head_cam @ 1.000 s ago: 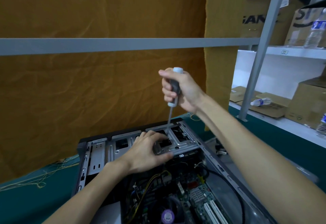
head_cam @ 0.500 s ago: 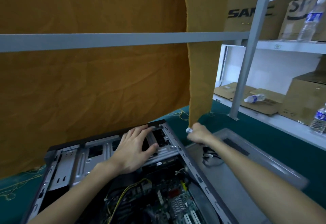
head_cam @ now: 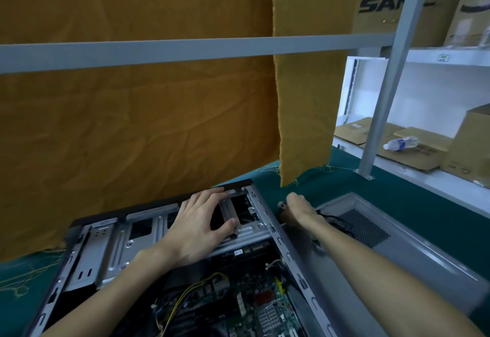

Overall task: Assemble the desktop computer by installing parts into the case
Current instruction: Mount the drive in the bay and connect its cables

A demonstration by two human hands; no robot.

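Head view. Open computer case (head_cam: 277,241) lying flat on the green table (head_cam: 413,199), toward its near edge, front end pointing at the hanging orange cloth (head_cam: 138,114). Left hand (head_cam: 201,224) resting palm down on the metal drive cage (head_cam: 246,226) at the far right corner of the case, fingers straight and spread, thumb lying along the cage's near rail, gripping nothing. Right hand (head_cam: 298,209) just outside the case's right wall, on the table beside the far right corner, fingers curled around a small dark object, likely a screwdriver handle (head_cam: 281,205) with only its end showing. Grey side panel (head_cam: 397,241) flat on the table to the right of the case, under the right forearm, a black cable (head_cam: 335,221) lying on it. Motherboard (head_cam: 249,305) exposed in the near part of the case, yellow wires (head_cam: 191,291) crossing above it.
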